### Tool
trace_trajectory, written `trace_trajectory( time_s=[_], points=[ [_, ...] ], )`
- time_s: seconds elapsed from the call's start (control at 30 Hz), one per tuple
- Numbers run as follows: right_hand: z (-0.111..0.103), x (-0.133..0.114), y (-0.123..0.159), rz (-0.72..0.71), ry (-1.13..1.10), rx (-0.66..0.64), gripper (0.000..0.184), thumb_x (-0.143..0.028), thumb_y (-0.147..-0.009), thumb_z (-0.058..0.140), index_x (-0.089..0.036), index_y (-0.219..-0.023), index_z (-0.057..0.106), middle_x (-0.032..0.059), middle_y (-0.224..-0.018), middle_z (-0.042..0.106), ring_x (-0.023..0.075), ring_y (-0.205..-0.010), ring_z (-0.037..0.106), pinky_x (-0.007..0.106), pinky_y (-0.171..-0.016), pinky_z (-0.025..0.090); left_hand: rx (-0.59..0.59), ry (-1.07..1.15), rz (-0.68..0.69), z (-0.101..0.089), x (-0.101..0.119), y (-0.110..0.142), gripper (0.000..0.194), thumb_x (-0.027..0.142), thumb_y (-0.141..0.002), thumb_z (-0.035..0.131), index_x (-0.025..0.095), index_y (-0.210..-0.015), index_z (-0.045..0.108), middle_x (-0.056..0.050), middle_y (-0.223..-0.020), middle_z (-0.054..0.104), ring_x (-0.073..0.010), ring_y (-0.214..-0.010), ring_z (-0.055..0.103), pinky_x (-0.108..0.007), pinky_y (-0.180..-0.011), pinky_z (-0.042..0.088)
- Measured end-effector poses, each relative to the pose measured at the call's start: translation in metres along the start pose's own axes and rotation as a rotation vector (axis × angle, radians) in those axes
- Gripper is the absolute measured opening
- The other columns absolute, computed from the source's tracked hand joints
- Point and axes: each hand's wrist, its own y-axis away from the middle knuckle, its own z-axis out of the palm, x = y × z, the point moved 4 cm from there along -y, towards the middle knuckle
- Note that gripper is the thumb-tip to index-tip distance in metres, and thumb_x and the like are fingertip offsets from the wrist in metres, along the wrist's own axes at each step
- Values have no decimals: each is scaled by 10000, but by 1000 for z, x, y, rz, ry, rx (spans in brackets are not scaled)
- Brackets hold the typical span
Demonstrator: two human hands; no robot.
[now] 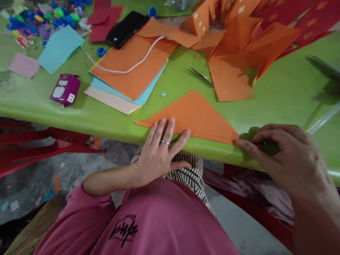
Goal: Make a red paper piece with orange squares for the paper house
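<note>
An orange paper folded into a triangle (pixel 195 115) lies at the near edge of the green table (pixel 278 95). My left hand (pixel 162 148) lies flat with spread fingers on the triangle's lower left edge; a ring is on one finger. My right hand (pixel 287 156) is at the triangle's right tip, fingers curled, with the index fingertip pressing the corner against the table.
Behind lie a stack of orange, blue and cream sheets (pixel 127 74), a black phone (pixel 126 28) with a white cable, tweezers (pixel 202 76), folded orange pieces (pixel 239 53), red paper (pixel 292 17), a purple device (pixel 65 89), coloured caps (pixel 47 17) and blue and pink sheets.
</note>
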Motion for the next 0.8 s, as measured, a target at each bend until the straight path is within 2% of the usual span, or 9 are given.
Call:
trace_trajectory(
  time_s=[0.2, 0.33, 0.43, 0.57, 0.67, 0.73, 0.8],
  points=[
    [0, 0, 1, 4, -8, 2, 466, -661, -891, 526, -219, -758, 588, 110, -849, 677, 264, -822, 665, 408, -699, 515, -15, -8, -93, -6, -44, 31, 1018, 775, -812, 517, 107, -1554, 317, -301, -1552, 365, -424, -1443, 376, -551, -1171, 337],
    [2, -1, 2, 51, -30, -31, 435, -635, -882, 552, -221, -755, 579, 126, -891, 680, 275, -870, 658, 411, -712, 504, 12, 37, -123, -10, -57, 42, 990, 733, -855, 514, 79, -1561, 285, -268, -1540, 406, -391, -1433, 409, -559, -1190, 300],
    [0, -2, 1, 102, -52, -51, 391, -599, -872, 586, -224, -765, 583, 123, -937, 682, 269, -891, 646, 412, -733, 495, 118, 59, -115, -15, -48, 33, 850, 590, -909, 570, 102, -1554, 310, -227, -1520, 459, -355, -1422, 438, -530, -1189, 315],
    [-5, -6, 0, 136, -104, -70, 325, -544, -872, 624, -236, -778, 583, 77, -895, 667, 246, -838, 627, 389, -690, 486, 223, 96, 108, -12, -21, 6, 578, 369, -953, 597, 97, -1448, 477, -158, -1416, 598, -265, -1331, 558, -401, -1150, 400],
    [-14, -16, 3, 131, -109, 29, 196, -444, -907, 626, -249, -894, 620, 77, -975, 678, 267, -928, 640, 424, -762, 490, 239, 126, 178, -6, -13, -8, 466, 347, -963, 580, 86, -1349, 568, -138, -1330, 668, -250, -1226, 637, -384, -1082, 466],
    [-18, -31, 8, 46, -29, 150, 137, -346, -914, 636, -267, -1025, 647, 84, -1115, 685, 291, -1051, 628, 461, -863, 461, 240, 128, 171, -4, -12, -11, 464, 370, -964, 577, 95, -1338, 578, -138, -1321, 673, -256, -1199, 652, -396, -1046, 488],
    [-15, -51, 13, -126, 82, 212, 236, -295, -904, 660, -287, -1139, 640, 59, -1174, 701, 279, -1077, 627, 472, -942, 414, 254, 123, 174, -5, -12, -10, 452, 367, -958, 590, 102, -1324, 587, -135, -1307, 682, -255, -1172, 663, -396, -1015, 501]
  ],
)
